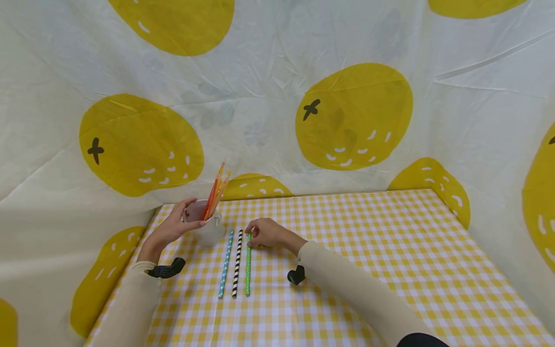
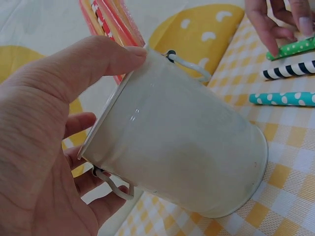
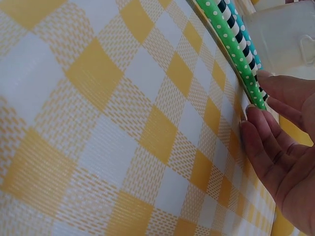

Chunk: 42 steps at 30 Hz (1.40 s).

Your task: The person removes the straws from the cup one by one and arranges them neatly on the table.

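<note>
My left hand grips the rim of a white metal bucket, thumb on the near side and fingers around the far side. Red and orange straws lean in the bucket and stick out over its rim. Three patterned paper straws lie side by side on the table: a blue dotted straw, a black-and-white striped straw and a green dotted straw. With thumb and fingertips, my right hand pinches the far end of the green straw, at the right of the row.
A yellow-and-white checked cloth covers the table, which ends at a fabric backdrop with yellow fruit prints behind and at both sides. The bucket's small side handle hangs toward the straws.
</note>
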Each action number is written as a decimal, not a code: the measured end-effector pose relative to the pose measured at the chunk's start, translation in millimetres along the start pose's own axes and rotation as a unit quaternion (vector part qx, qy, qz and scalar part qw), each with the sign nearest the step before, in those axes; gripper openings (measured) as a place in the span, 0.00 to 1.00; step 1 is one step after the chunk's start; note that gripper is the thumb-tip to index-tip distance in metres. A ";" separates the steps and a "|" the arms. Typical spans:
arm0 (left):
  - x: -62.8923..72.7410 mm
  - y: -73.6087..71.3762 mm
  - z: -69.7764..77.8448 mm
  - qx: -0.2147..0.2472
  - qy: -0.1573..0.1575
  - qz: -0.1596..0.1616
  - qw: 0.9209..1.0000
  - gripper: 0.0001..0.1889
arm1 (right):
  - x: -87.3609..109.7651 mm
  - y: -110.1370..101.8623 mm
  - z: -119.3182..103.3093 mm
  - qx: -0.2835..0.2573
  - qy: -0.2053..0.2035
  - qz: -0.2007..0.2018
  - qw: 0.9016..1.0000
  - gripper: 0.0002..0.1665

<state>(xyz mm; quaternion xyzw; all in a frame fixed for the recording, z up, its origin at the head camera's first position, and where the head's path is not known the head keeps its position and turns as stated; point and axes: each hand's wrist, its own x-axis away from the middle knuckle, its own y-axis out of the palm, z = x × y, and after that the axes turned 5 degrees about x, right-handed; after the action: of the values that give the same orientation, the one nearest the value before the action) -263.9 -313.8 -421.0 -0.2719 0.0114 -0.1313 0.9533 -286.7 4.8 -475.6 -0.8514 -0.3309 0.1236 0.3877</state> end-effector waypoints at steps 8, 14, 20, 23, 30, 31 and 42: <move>-1.3 2.7 -1.1 0.011 0.005 0.004 1.000 0.49 | -1.4 -5.5 -3.7 -0.015 -0.008 0.035 0.999 0.20; -1.1 1.6 -5.1 0.021 0.001 0.005 1.000 0.49 | -5.5 -13.3 -12.0 -0.036 -0.042 0.089 0.994 0.16; -3.2 0.7 -7.0 0.015 -0.001 0.006 1.000 0.50 | -11.7 -20.0 -21.4 -0.072 -0.042 0.140 0.987 0.15; -4.4 0.9 -7.4 0.016 -0.001 0.006 1.000 0.50 | -15.4 -22.6 -26.4 -0.093 -0.038 0.163 0.982 0.15; -4.1 0.5 -8.7 0.028 -0.005 0.006 1.000 0.50 | -25.0 -26.1 -39.4 -0.119 -0.039 0.199 0.972 0.15; -3.9 0.5 -8.5 0.030 -0.006 0.006 1.000 0.50 | -26.3 -26.6 -41.5 -0.123 -0.040 0.204 0.970 0.15; -4.3 0.9 -6.9 0.028 -0.005 0.009 1.000 0.51 | -40.8 -28.0 -59.6 -0.126 -0.051 0.240 0.961 0.18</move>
<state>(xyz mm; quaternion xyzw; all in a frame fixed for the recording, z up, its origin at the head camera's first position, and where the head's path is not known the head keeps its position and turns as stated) -268.5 -315.5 -427.5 -0.2456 0.0051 -0.1220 0.9617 -302.5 -43.1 -416.8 -0.9403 -0.1493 0.2139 0.2188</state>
